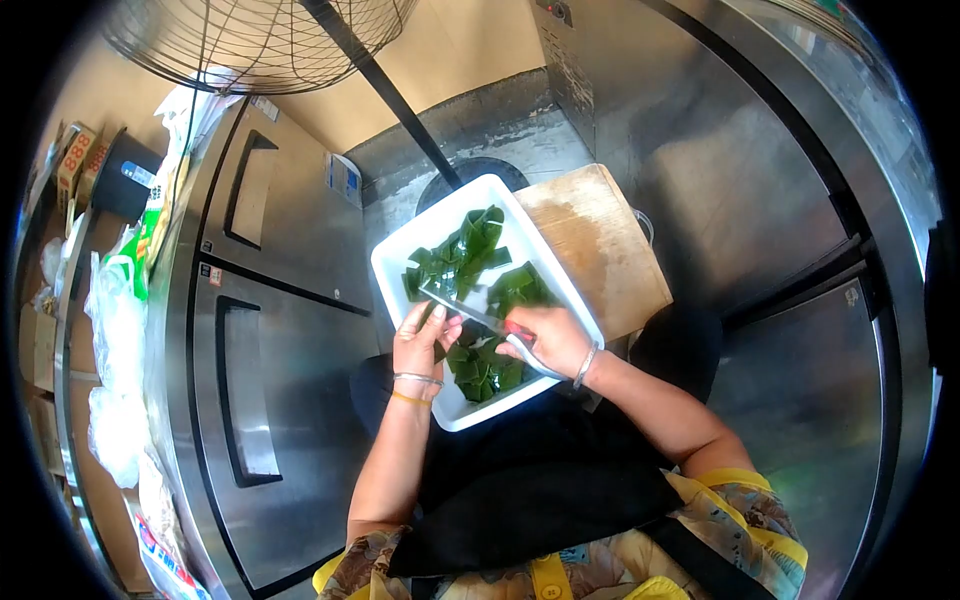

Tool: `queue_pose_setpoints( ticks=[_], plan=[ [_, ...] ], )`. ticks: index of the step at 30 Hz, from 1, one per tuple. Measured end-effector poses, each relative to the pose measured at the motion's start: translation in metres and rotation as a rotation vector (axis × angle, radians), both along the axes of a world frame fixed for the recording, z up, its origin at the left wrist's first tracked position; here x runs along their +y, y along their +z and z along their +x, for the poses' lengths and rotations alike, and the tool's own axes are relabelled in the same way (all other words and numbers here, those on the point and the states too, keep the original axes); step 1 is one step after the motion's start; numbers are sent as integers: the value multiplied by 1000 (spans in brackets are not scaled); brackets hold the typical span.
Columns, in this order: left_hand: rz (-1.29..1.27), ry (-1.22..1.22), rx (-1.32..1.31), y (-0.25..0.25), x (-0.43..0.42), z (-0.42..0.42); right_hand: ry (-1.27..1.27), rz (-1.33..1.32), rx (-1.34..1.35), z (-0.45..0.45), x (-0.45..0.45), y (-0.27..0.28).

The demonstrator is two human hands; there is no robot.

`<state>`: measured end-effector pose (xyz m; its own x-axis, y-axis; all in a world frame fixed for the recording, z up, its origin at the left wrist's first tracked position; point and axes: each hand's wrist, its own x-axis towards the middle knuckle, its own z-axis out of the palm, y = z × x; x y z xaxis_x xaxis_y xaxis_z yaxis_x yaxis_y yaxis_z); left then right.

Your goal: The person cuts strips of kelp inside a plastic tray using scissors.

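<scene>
My right hand [550, 338] is closed around scissors [463, 311] with red and pale handles. Their blades point left, to just above the fingertips of my left hand [418, 338]. That hand is pinched on a dark green leaf [440, 351], mostly hidden by the fingers. Both hands are over a white plastic tub [393, 262] resting at my lap. Inside it lie cut green leaf pieces [460, 255] in several loose heaps, with another heap [485, 370] near the close end.
A worn wooden board [590, 245] is beyond the tub to the right. Steel cabinets stand at the left [290, 400] and right [740, 170]. A wire fan cage [260, 45] on a black pole [385, 95] rises ahead. Plastic bags [115, 350] hang at far left.
</scene>
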<state>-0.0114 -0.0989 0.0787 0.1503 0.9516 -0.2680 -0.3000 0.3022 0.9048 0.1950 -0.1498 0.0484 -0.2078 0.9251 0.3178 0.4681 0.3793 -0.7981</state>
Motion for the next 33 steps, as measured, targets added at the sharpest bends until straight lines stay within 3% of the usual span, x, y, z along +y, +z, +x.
queue_pose_setpoints(
  ticks=[2,6,10,13,16,20,25,33],
  plan=[
    [-64,67,-97,4,2,-5,-98,89,90,0,1,-3],
    [-233,178,-340,11,10,-14,-125,-36,279,1,1,4],
    [-317,178,-572,5,20,-16,-116,-160,205,-1,4,-11],
    [-283,227,-359,12,19,-3,-65,-193,50,0,4,-13],
    [-248,222,-369,4,23,-2,-39,-230,-13,0,2,-8],
    [-213,195,-148,5,22,1,-23,-266,-66,0,2,-6],
    [-236,200,-171,5,24,-1,-17,-258,-58,-1,3,-8],
    [-16,10,228,3,13,3,-6,-286,-61,-2,3,-2]
  ],
)
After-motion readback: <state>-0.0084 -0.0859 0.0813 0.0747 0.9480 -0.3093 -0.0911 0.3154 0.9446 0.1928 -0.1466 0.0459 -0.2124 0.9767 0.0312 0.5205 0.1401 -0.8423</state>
